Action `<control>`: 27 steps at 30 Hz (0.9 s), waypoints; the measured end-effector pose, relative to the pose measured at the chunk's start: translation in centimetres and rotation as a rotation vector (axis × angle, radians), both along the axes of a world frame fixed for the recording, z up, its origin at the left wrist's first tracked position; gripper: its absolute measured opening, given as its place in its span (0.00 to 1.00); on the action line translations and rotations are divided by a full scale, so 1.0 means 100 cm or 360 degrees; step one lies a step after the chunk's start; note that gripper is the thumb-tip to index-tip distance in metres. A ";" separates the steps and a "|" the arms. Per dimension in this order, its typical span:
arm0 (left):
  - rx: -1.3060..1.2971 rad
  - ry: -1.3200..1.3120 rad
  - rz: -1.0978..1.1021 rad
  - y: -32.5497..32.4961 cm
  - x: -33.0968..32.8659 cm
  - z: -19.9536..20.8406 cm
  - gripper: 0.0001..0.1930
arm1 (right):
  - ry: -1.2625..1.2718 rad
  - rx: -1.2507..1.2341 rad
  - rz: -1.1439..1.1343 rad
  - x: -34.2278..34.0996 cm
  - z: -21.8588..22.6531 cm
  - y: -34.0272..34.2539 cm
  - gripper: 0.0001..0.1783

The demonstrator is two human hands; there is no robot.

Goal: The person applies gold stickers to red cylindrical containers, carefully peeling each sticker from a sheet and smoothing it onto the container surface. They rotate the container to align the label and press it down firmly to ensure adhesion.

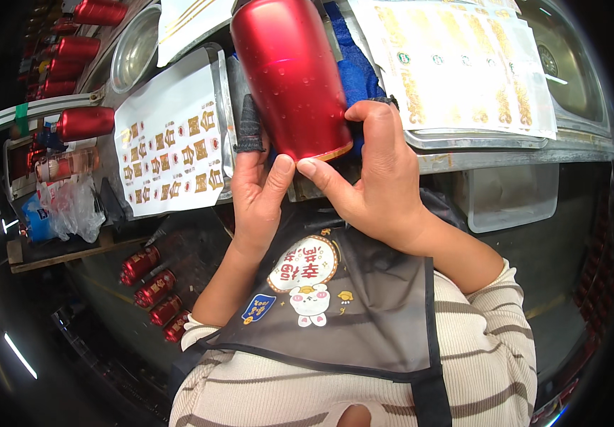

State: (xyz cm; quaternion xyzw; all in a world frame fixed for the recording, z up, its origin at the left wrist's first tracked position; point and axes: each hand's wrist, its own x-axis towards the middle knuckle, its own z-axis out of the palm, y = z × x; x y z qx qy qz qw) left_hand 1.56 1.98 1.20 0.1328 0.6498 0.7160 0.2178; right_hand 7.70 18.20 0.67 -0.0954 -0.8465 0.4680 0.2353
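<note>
A glossy metallic red bottle (289, 78) dotted with water drops lies between my hands, its far end cut off by the top of the view. A narrow gold band (332, 153) runs along its near edge. My left hand (255, 192) is closed on its left side, a dark finger sleeve (249, 124) on one finger and the thumb at the near edge. On the other side my right hand (381, 167) grips it, thumb tip at the gold band and index finger bent against the wall. The remaining fingers are mostly hidden under the bottle.
A sheet of gold decals (171, 156) lies left on a metal tray; more gold decal sheets (456, 64) lie right. Blue cloth (357, 64) sits behind the bottle. Around are a metal bowl (125, 64), a translucent tub (513, 196), and several red bottles (86, 124) at left.
</note>
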 end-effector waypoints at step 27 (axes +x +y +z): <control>-0.1024 0.1291 -0.0026 -0.035 0.022 -0.027 0.27 | -0.0076 0.0018 -0.0063 -0.005 -0.003 -0.015 0.37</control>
